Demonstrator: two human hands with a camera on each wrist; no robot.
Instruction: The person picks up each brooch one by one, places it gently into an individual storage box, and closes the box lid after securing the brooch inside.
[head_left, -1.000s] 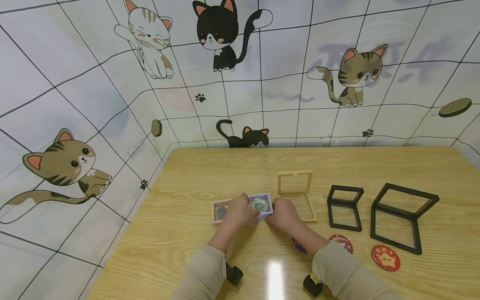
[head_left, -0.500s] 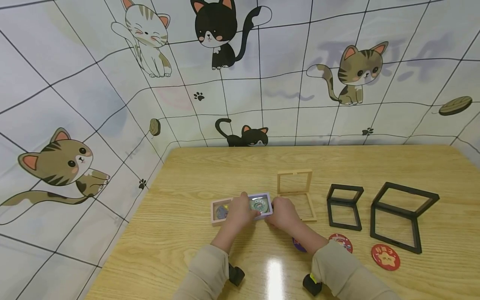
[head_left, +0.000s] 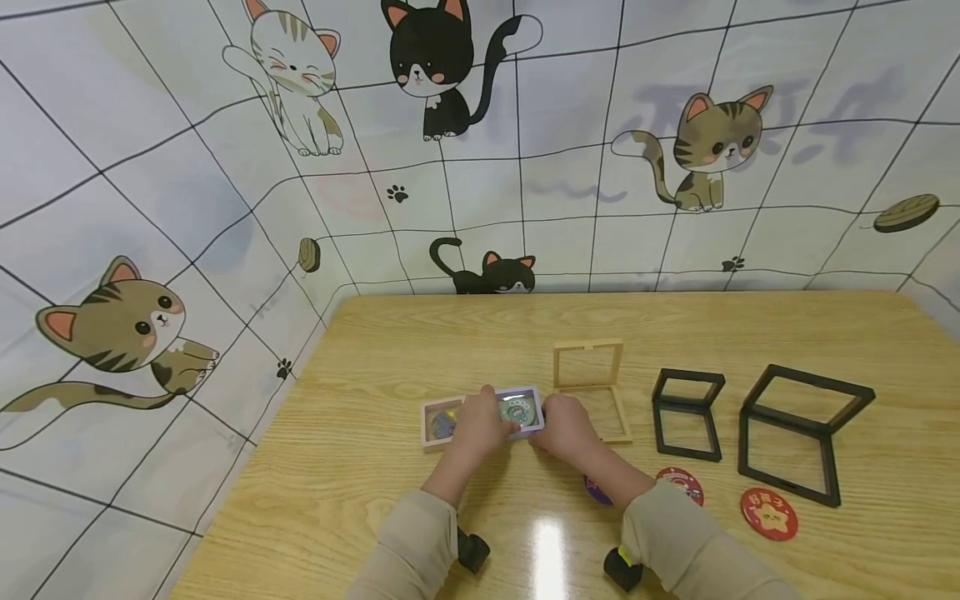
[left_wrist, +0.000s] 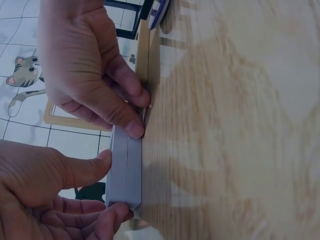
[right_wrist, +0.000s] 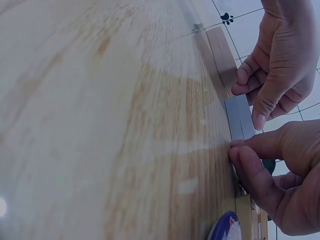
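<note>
A small lavender display frame point(head_left: 519, 410) with a round green badge behind its clear window lies flat on the wooden table, its two halves together with a thin seam along the side. My left hand point(head_left: 482, 423) grips its left end, thumb on top and fingertips at the lower edge. At the right end, my right hand point(head_left: 567, 427) pinches the corner between thumb and fingers, low against the tabletop in the right wrist view. Just left of it lies a pink display frame point(head_left: 430, 442) holding a dark round badge point(head_left: 443, 425), partly hidden by my left hand.
Behind my right hand a light wooden frame point(head_left: 588, 387) stands hinged open. Farther right are a small black frame point(head_left: 656, 415) and a larger one point(head_left: 744, 454), both open. In front lie a purple badge point(head_left: 596, 492) and red badges point(head_left: 769, 514), some partly behind my right arm.
</note>
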